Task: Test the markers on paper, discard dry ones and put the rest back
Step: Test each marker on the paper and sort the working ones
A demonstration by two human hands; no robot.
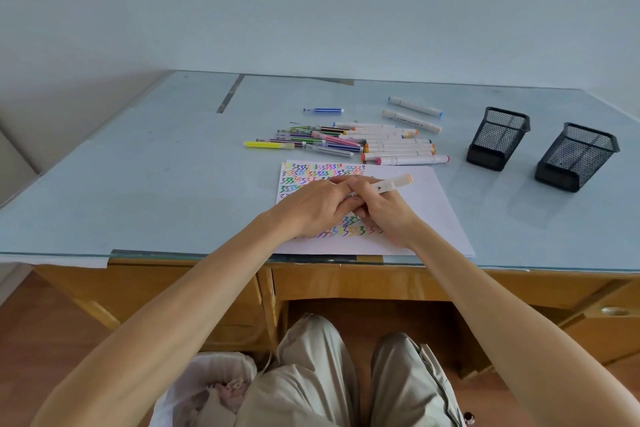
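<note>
Waste bin: a white bin lined with a thin plastic bag [211, 388] stands at the bottom left of the frame, under the desk edge, beside the person's knees.
Desk: a wooden desk with a pale blue glass top [138, 184] fills the middle of the frame.
Slim markers: a heap of thin coloured felt-tip pens [311, 140] lies above the paper, a little left of the centre; a yellow one [269, 144] is at the left end of the heap, and a blue one [323, 110] lies alone further up.
Left hand: the left hand [311, 206] rests over the paper at the centre, its fingers curled round the lower end of the held marker, where it meets the other hand.
Paper: a white sheet covered with coloured zigzag test lines [426, 208] lies at the lower centre of the desk, under both hands.
Held marker: a white thick marker with a pale orange cap end [391, 184] points to the upper right, just above the paper.
Right hand: the right hand [379, 210] grips the barrel of this marker with closed fingers.
Thick markers: a group of white double-ended markers [398, 146] lies above the paper, right of the centre; two more [414, 113] lie apart, higher.
Holders: two black wire-mesh pen cups [498, 137] [576, 156] stand at the right of the frame, near each other.
</note>
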